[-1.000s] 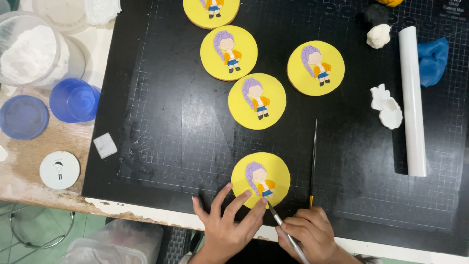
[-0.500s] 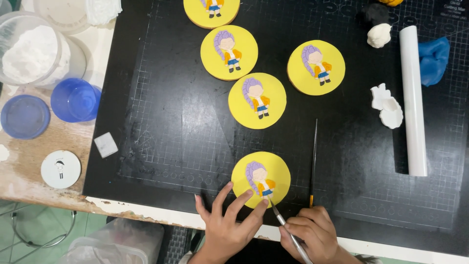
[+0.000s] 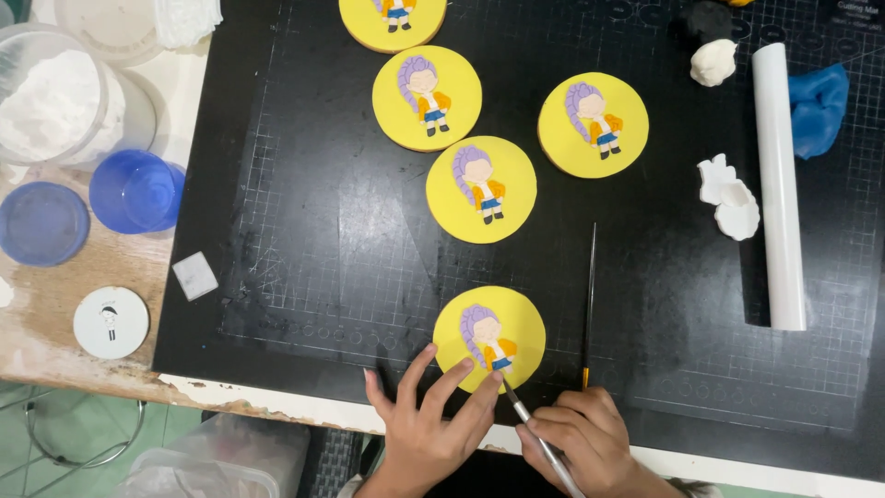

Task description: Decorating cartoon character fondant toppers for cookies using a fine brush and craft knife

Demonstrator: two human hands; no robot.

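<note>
Black gridded cutting mat [image 3: 304, 231] covers most of the surface. Four more yellow discs with a purple-haired figure: one at top edge [image 3: 392, 18], one below it [image 3: 427, 98], one mid-mat [image 3: 480, 189], one to the right [image 3: 593, 125]. White rolling pin [image 3: 779, 184] lies lengthwise, blue clay lump [image 3: 819, 109] just beside it. Off the mat: blue cup [image 3: 136, 191], blue lid [image 3: 41, 223], tub of white powder [image 3: 51, 101].
</note>
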